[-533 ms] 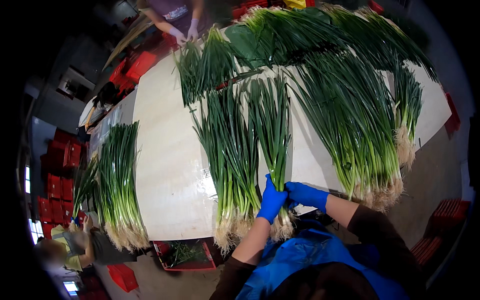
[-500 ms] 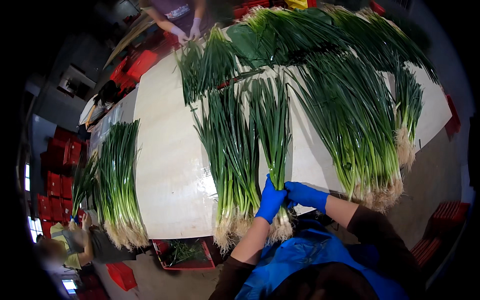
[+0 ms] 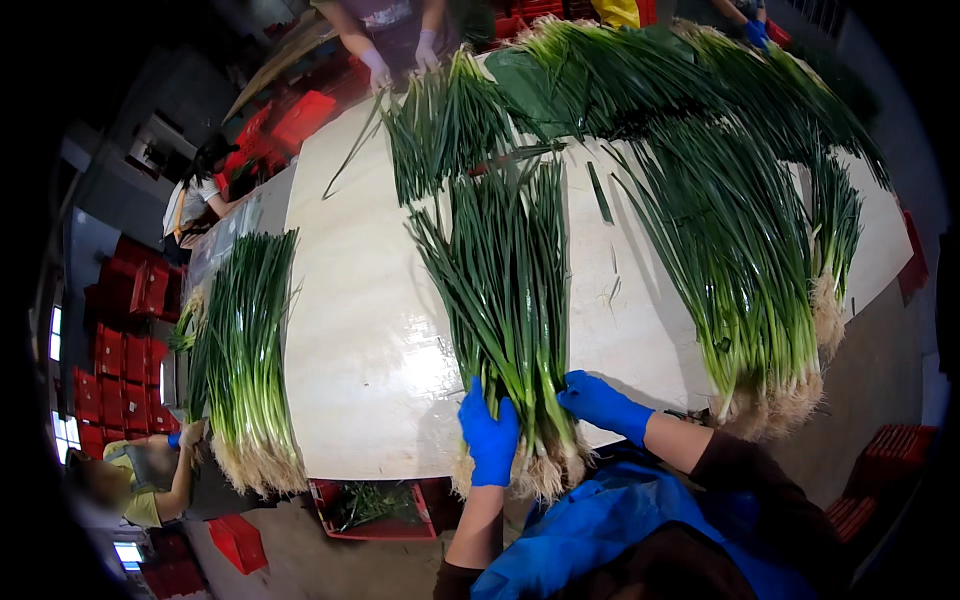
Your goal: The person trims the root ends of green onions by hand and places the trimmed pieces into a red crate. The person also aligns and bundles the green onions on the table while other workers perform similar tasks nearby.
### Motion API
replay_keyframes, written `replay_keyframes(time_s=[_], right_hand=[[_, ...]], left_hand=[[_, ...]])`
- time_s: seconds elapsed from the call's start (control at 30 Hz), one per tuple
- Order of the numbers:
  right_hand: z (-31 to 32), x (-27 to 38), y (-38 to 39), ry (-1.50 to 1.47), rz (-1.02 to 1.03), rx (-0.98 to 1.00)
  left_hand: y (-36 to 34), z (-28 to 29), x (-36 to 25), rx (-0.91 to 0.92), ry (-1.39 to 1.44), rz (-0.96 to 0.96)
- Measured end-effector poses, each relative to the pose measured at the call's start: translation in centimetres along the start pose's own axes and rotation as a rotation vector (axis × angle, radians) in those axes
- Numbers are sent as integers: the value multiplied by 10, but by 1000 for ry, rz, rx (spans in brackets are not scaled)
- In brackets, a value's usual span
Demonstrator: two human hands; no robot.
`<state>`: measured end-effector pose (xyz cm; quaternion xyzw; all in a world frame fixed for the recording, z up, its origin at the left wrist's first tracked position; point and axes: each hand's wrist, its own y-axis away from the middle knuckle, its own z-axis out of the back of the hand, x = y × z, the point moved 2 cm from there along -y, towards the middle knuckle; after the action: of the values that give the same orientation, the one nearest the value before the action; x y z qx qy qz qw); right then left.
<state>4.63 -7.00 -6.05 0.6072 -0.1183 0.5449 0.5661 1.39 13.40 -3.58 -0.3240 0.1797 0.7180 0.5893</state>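
A bunch of green onions (image 3: 515,265) with white roots lies on the pale tabletop (image 3: 355,330) in front of me. My left hand (image 3: 488,435), in a blue glove, grips the lower stems on the bunch's left side. My right hand (image 3: 605,405), also gloved, has its fingertips closed on the stems at the right side. A wide pile of green onions (image 3: 730,270) lies to the right, a smaller bunch (image 3: 835,250) beside it, and another group (image 3: 245,350) at the left.
More onions (image 3: 620,75) cover the far side. Co-workers work opposite (image 3: 380,30), at back left (image 3: 200,200), lower left (image 3: 140,480) and far right (image 3: 750,20). A red crate of trimmings (image 3: 370,510) sits below the front edge; red crates (image 3: 130,370) are stacked left.
My left hand has shifted left and down, and the bunch I hold now lies merged with the one beside it. The co-worker opposite now holds a loose leaf. Another worker's hand appears far right.
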Motion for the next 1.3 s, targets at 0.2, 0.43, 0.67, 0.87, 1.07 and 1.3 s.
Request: replay_keyframes(time_s=[0.2, 0.43, 0.67, 0.87, 1.07, 1.3], right_hand=[[-25, -2, -7, -130, 120, -79], [-67, 4, -27, -431, 203, 100], [-141, 29, -26, -280, 339, 215], [-205, 10, -31, 113, 322, 552], [-136, 27, -5, 36, 307, 606], [-11, 40, -26, -241, 105, 141]], left_hand=[[-30, -2, 66, 154, 326, 413], [-31, -19, 10, 277, 148, 228], [-28, 23, 35, 354, -45, 204], [-15, 66, 48, 415, -337, 129], [-3, 61, 48, 358, -497, 96], [-3, 58, 48, 369, -458, 88]])
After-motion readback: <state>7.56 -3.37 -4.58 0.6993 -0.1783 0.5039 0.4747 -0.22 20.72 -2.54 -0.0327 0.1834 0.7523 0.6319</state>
